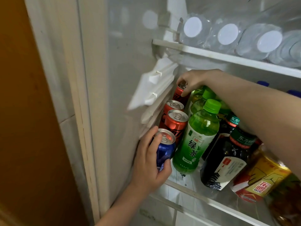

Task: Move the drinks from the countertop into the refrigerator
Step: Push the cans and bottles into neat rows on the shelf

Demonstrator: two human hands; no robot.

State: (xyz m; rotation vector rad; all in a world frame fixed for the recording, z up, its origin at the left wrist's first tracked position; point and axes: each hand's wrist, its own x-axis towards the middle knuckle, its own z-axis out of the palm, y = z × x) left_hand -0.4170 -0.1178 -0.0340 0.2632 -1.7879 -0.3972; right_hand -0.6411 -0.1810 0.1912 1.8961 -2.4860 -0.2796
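Two cans are in your grasp. Your left hand (151, 162) wraps the blue can (164, 147) at the front of the fridge shelf (195, 191), and your right hand (193, 80) pinches the rear red can (180, 93) by its top. Seat that rear can against the back. Then stand the blue can upright inside the shelf lip, beside the green bottle (200, 137).

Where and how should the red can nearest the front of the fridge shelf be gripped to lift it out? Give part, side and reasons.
Grip the front red can by its top rim, from above. It stands upright, hemmed in by the fridge wall, the green tea bottle, the blue can in front and another red can behind, so probably only its top is free.
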